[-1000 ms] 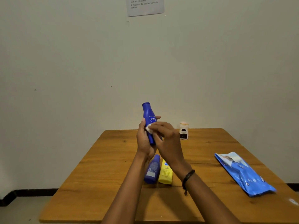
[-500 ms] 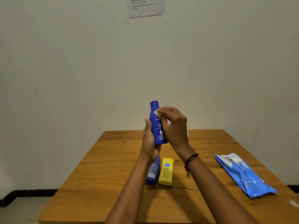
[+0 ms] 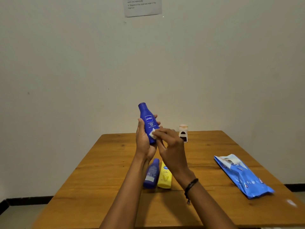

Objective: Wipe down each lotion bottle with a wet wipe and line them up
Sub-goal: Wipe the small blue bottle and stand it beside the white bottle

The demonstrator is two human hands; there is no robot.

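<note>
My left hand point(image 3: 144, 142) holds a dark blue Nivea lotion bottle point(image 3: 147, 120) above the table, tilted slightly left, cap up. My right hand point(image 3: 170, 151) pinches a small white wet wipe point(image 3: 152, 135) against the bottle's lower front. Below my arms a second blue bottle point(image 3: 151, 174) and a yellow bottle point(image 3: 164, 176) lie side by side on the wooden table point(image 3: 102, 171). A small white bottle with a dark label point(image 3: 183, 133) stands upright near the table's far edge.
A blue wet wipe pack point(image 3: 242, 176) lies on the right side of the table with its flap open. A printed sheet point(image 3: 142, 5) hangs on the wall behind. The table's far edge meets the wall.
My right hand slid the wipe from near the bottle's neck down to its lower body. The bottle tilted a little to the left in my left hand.
</note>
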